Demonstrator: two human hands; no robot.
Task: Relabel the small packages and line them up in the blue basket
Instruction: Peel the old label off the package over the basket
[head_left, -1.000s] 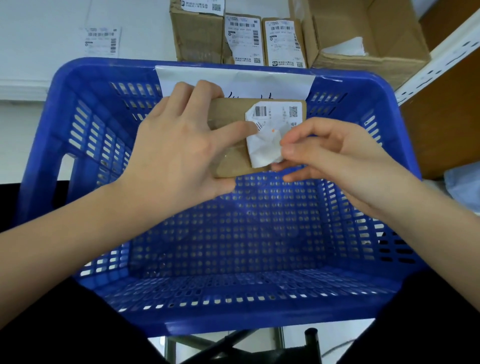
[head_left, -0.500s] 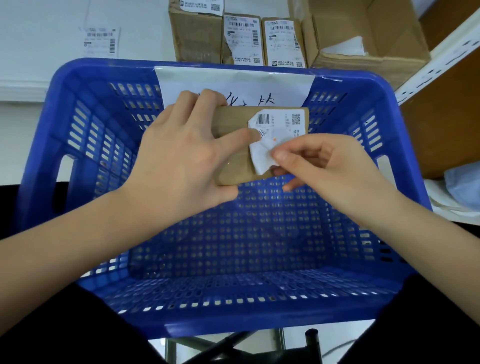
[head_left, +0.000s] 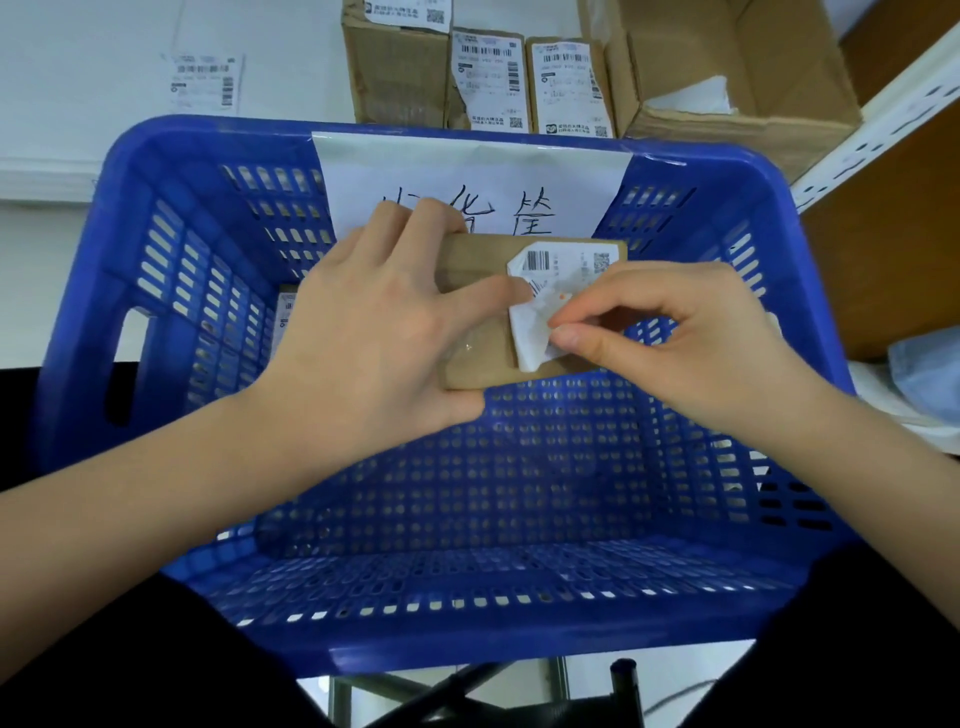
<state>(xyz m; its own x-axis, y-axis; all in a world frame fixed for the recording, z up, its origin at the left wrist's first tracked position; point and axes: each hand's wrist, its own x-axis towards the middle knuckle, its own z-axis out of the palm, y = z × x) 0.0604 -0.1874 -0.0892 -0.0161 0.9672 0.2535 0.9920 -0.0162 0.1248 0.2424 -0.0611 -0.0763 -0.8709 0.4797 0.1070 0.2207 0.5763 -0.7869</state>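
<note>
Both hands are working over the blue basket (head_left: 156, 156): left hand (head_left: 374, 332) gripping the small box (head_left: 478, 317), right hand (head_left: 670, 332) pinching its half-peeled label (head_left: 535, 332).

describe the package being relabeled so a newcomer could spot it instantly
Start at the big blue basket with the handwritten white sheet on its far wall. Just in front of that sheet, held above the basket floor, is a small brown cardboard package: the left hand grips it, the right hand pinches its half-peeled white label. The boxes beyond the basket keep flat labels.
</note>
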